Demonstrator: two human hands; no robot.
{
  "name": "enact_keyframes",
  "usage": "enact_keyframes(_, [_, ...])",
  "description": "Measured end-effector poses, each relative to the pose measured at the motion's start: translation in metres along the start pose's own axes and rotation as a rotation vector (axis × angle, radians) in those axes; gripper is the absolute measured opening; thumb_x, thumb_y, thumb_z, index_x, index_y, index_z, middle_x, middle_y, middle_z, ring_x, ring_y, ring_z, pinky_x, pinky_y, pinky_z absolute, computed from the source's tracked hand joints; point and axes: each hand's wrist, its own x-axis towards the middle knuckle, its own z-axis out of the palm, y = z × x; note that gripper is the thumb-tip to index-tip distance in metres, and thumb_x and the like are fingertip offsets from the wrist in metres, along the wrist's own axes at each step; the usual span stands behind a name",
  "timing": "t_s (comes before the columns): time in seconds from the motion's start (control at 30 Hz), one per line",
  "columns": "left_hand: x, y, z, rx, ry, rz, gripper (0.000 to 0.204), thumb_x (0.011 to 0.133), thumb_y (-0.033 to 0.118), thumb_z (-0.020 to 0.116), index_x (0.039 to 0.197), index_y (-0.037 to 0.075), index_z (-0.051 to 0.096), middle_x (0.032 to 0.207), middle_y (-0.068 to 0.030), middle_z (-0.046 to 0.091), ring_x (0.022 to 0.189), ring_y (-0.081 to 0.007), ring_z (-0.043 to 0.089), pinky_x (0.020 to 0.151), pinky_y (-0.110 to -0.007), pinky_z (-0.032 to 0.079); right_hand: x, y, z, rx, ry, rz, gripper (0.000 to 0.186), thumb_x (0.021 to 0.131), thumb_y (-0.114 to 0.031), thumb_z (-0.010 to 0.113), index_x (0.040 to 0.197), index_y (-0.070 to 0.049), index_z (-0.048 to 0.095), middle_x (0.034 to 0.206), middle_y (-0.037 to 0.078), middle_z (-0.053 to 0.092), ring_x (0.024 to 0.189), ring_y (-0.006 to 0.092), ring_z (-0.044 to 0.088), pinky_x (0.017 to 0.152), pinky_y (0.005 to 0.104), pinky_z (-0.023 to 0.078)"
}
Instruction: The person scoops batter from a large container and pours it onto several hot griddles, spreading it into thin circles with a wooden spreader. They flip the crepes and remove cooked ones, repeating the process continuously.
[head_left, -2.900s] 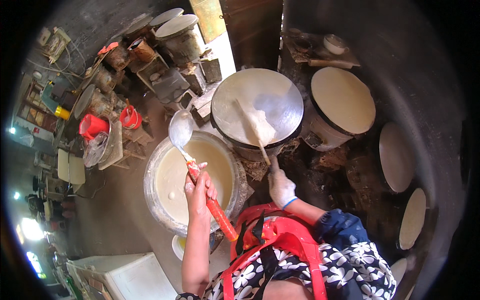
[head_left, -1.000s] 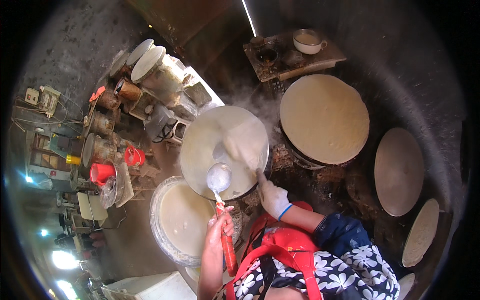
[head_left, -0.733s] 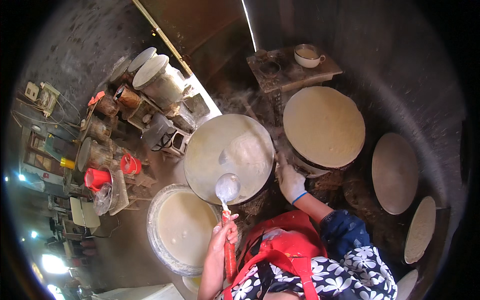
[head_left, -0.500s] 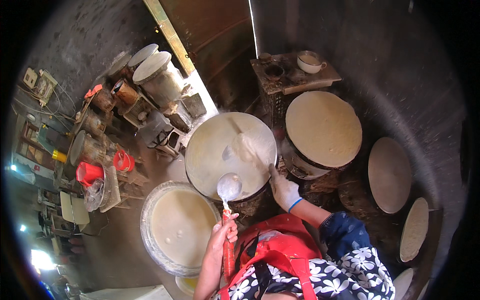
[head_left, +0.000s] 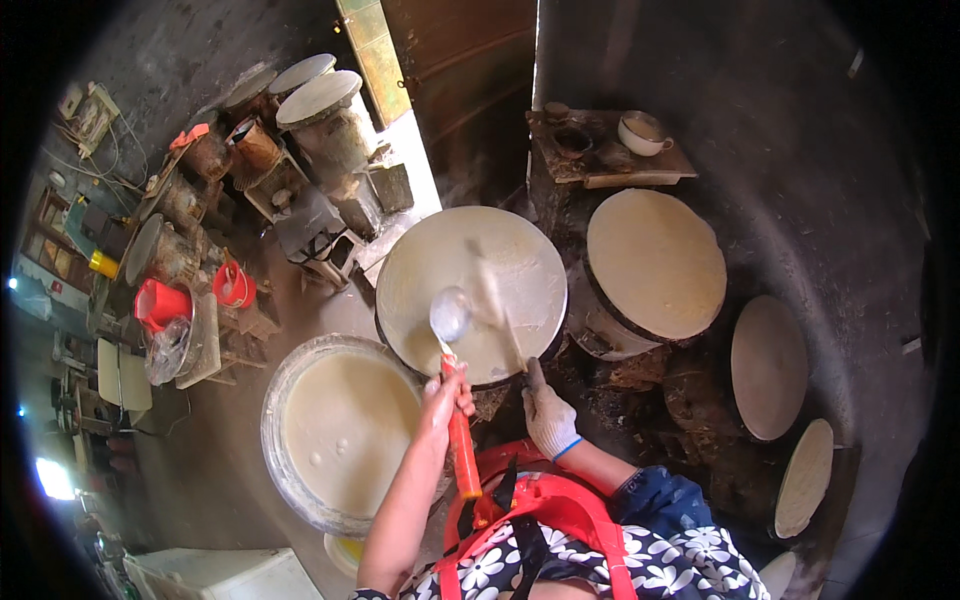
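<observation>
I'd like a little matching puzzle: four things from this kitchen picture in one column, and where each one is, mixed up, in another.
1. ladle
2. thin stick
3. white cup
4. red buckets

A. on the small table
B. in the gloved right hand
C. further left than the large tub
D. in the bare left hand

Pairs: 1-D, 2-B, 3-A, 4-C

The far end of your spreader (head_left: 490, 300) blurs over the griddle (head_left: 418, 255), your left hand (head_left: 446, 400) hides part of the red ladle handle (head_left: 464, 450), your forearm (head_left: 405, 500) covers some of the batter tub (head_left: 275, 440), and the view's lower edge crops the white box (head_left: 225, 580).
</observation>
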Motion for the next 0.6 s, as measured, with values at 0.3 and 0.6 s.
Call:
enact_keyframes(0.3, [0.038,0.05,0.011,0.074,0.038,0.075,0.02,0.105,0.024,0.059,0.107,0.009,0.047,0.077,-0.0049,0.055,0.054,-0.0116,0.051,0.048,-0.032,0.049,0.064,0.032,-0.037,-0.096,-0.022,-0.235,0.062,0.105,-0.017,0.059,0.163,-0.014,0.037,0.095,0.023,0.071,0.084,0.0434,0.071,0.072,0.0509,0.057])
enact_keyframes(0.6, [-0.077,0.0,-0.006,0.087,0.012,-0.188,0.029,0.107,0.032,0.062,0.122,0.01,0.05,0.074,-0.0031,0.054,0.052,-0.0113,0.048,0.044,-0.029,0.042,0.001,0.055,-0.111,-0.108,-0.313,-0.207,0.064,0.106,-0.023,0.053,0.166,-0.015,0.032,0.101,0.023,0.071,0.088,0.0439,0.071,0.078,0.0537,0.056])
